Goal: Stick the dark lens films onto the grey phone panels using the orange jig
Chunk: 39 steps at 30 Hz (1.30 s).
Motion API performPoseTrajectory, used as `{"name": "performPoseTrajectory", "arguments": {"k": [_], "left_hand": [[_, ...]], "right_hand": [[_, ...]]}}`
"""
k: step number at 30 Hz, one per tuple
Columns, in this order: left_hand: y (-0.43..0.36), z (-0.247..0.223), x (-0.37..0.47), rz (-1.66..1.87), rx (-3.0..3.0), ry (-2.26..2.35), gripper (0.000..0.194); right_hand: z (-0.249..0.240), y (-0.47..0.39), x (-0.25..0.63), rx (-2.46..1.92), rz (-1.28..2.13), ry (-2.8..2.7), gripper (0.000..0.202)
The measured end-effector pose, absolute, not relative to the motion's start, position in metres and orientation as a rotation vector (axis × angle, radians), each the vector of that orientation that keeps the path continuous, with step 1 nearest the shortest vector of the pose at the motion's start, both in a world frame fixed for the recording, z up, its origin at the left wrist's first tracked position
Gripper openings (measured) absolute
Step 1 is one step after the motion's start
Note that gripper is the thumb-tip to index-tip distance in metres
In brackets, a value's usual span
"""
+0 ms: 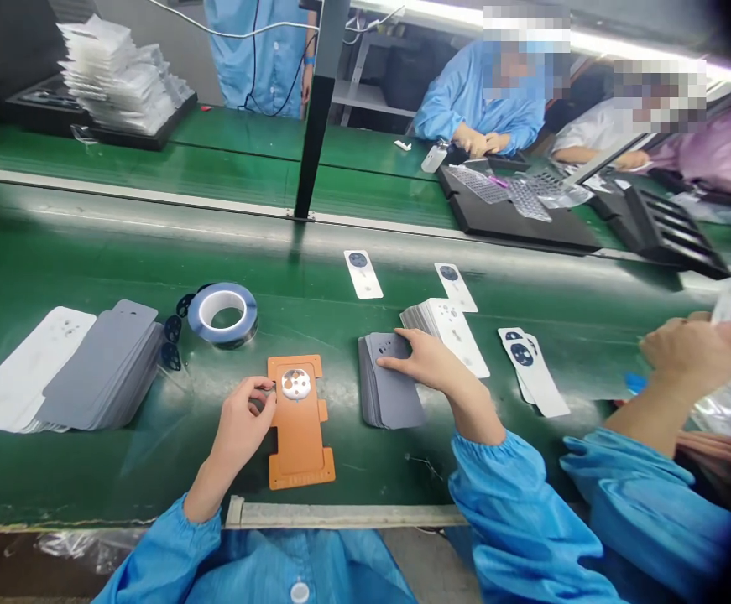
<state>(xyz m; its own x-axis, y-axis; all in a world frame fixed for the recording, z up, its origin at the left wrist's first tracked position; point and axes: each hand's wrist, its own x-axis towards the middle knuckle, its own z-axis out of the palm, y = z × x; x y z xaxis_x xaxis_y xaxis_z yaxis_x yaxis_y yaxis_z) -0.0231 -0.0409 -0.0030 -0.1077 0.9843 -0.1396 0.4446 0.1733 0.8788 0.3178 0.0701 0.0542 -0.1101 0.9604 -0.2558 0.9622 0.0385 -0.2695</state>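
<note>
My left hand [242, 419] is closed in a pinch at the left edge of an orange jig [299, 440]; what its fingertips hold, if anything, is too small to make out. Near the top of the jig sits a round white piece with holes [295, 384]. My right hand [431, 361] rests on a stack of grey phone-back-shaped sheets [396, 398], thumb and forefinger apart on the top sheet near its cutouts. Behind that hand lies a stack of white sheets [462, 335] with similar holes.
On the left are fanned white sheets [25, 369], grey sheets [101, 361] and a tape roll [252, 315] with dark round stickers [173, 329]. White sheets with dark stickers lie behind [365, 281] and to the right [545, 390]. A neighbour's hand [696, 356] is at far right.
</note>
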Motion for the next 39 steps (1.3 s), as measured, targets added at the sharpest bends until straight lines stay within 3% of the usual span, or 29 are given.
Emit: {"name": "performPoseTrajectory", "arguments": {"k": [3,6,10,26,29,34,39], "left_hand": [[-0.044,-0.001,-0.024,0.883,1.376,1.675,0.02],[-0.046,0.001,-0.026,0.877,1.375,1.686,0.022],[-0.049,0.001,-0.03,0.878,1.364,1.707,0.023],[-0.057,0.001,-0.03,0.925,1.409,1.68,0.02],[-0.057,0.001,-0.03,0.92,1.416,1.677,0.02],[-0.055,0.002,-0.03,0.928,1.382,1.659,0.022],[-0.055,0.0,-0.03,0.944,1.373,1.653,0.021]], "right_hand": [[0.06,0.062,0.316,2.233,-0.481,2.251,0.072],[0.068,0.056,0.318,2.38,-0.404,2.297,0.053],[0.069,0.057,0.321,2.54,-0.476,2.366,0.038],[0.02,0.054,0.34,2.501,-0.565,2.534,0.052],[0.019,0.052,0.341,2.641,-0.812,2.529,0.051],[0.028,0.053,0.348,2.655,-1.651,2.339,0.045],[0.037,0.057,0.351,2.625,-1.777,2.223,0.05]]}}
